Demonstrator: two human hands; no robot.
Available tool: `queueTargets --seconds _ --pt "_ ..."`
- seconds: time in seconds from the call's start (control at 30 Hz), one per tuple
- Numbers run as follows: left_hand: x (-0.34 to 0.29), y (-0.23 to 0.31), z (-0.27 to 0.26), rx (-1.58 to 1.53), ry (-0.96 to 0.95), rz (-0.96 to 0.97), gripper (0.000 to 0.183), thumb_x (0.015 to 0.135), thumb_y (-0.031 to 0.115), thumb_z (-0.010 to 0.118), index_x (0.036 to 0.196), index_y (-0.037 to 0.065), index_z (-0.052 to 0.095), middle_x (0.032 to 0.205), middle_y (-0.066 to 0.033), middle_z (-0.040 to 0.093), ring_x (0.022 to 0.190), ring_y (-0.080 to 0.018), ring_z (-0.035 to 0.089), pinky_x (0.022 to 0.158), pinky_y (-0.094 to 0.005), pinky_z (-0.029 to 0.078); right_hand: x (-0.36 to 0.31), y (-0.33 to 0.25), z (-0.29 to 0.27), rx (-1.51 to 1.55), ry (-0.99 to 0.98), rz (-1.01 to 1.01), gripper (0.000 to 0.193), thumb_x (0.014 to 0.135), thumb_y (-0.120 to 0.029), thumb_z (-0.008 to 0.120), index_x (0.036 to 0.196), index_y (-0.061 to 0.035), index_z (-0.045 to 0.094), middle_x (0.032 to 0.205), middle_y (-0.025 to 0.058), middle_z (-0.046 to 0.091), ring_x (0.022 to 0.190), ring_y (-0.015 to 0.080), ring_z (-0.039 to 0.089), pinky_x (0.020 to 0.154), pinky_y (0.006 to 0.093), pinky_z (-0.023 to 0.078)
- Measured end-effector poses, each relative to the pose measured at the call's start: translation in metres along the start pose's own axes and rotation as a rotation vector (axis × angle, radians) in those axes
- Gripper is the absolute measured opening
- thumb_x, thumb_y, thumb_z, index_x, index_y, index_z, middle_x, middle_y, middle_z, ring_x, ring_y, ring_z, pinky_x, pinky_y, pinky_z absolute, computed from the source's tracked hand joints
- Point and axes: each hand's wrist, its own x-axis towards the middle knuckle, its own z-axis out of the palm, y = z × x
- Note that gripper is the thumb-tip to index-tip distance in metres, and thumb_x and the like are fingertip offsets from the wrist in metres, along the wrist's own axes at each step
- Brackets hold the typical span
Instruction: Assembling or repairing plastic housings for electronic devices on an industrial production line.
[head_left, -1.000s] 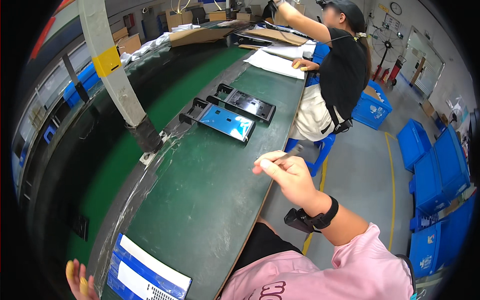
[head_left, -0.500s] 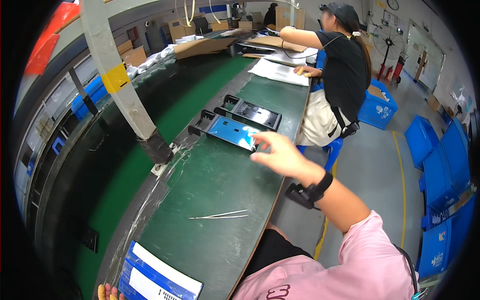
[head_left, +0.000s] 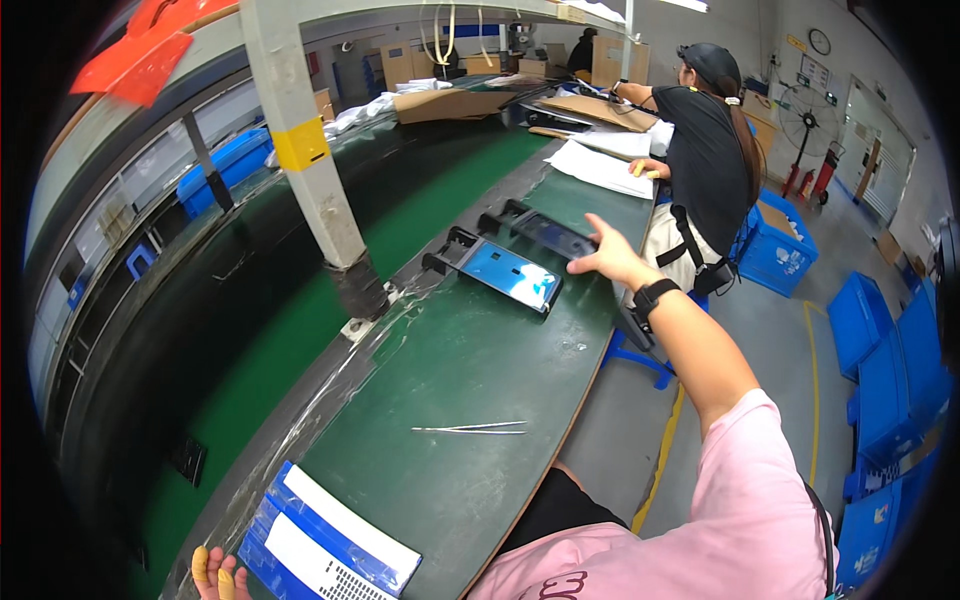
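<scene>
My right hand (head_left: 612, 258) reaches across the green bench, thumb and fingers closed about the near end of a dark flat housing (head_left: 548, 234), which looks slightly blurred. Beside it lies a similar black housing with a blue film-covered face (head_left: 508, 273) and an upright bracket at its far end. Metal tweezers (head_left: 468, 430) rest on the bench, their tips slightly apart. At the lower left, my left hand (head_left: 218, 577), with yellow finger covers, shows only its fingers, spread apart beside a blue-and-white sheet (head_left: 340, 530) with rows of small dark pieces.
A grey post (head_left: 310, 190) with a yellow band stands at the bench's left edge, next to a dark green-floored channel (head_left: 290, 330). Ahead on the right sits a co-worker (head_left: 705, 150) with a hand on white sheets (head_left: 600, 168). Blue bins (head_left: 862, 318) stand on the floor.
My right hand has moved from the end of the blue-faced housing to the end of the dark one. The whole view has shifted, and more of my left fingers shows.
</scene>
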Motion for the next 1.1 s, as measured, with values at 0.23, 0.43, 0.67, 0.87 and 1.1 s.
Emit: queueTargets --seconds 0.23,0.43,0.67,0.87,1.1 --pt "-0.013 0.01 0.009 0.128 -0.033 0.03 0.039 0.077 0.002 0.053 0.114 -0.003 0.042 0.104 -0.016 0.051 0.09 -0.0216 0.053 0.075 -0.0294 0.046 -0.125 -0.105 0.018 0.69 -0.063 -0.096 0.086 0.058 -0.014 0.077 0.125 0.0053 0.026 0.109 0.0129 0.049 0.09 0.0172 0.051 0.078 0.0297 0.042" --pt "-0.048 0.037 0.079 -0.46 -0.613 -0.421 0.052 0.084 0.019 0.049 0.129 0.01 0.026 0.126 -0.0124 0.036 0.119 -0.0251 0.033 0.091 -0.0388 0.034 -0.238 -0.198 0.092 0.262 -0.394 -0.693 0.081 0.059 -0.023 0.075 0.122 0.0059 0.032 0.111 0.0221 0.046 0.096 0.0305 0.05 0.082 0.0353 0.039" --pt "-0.019 0.025 0.069 -0.548 -0.301 -0.533 0.037 0.074 0.009 0.055 0.108 0.0 0.044 0.097 -0.0117 0.055 0.087 -0.0223 0.056 0.075 -0.0332 0.047 -0.259 -0.241 0.151 0.554 -0.614 -0.781 0.072 0.061 -0.023 0.074 0.115 0.0082 0.039 0.113 0.024 0.046 0.095 0.0362 0.049 0.082 0.0384 0.039" --pt "-0.024 0.003 0.04 -0.704 -0.146 -0.688 0.031 0.076 0.013 0.05 0.104 0.001 0.05 0.095 -0.0133 0.058 0.082 -0.0231 0.059 0.07 -0.033 0.05 -0.274 -0.251 0.173 0.617 -0.607 -0.797 0.037 0.062 -0.002 0.068 0.097 0.0015 0.058 0.106 0.0178 0.053 0.081 0.0269 0.056 0.068 0.0315 0.046" --pt "-0.024 -0.002 0.036 -0.778 -0.16 -0.653 0.032 0.081 0.021 0.049 0.105 0.002 0.05 0.097 -0.0126 0.057 0.083 -0.0226 0.059 0.071 -0.0337 0.05 -0.273 -0.258 0.184 0.612 -0.541 -0.801 0.024 0.061 0.004 0.065 0.085 0.003 0.061 0.098 0.0178 0.056 0.073 0.0252 0.057 0.064 0.0298 0.047"
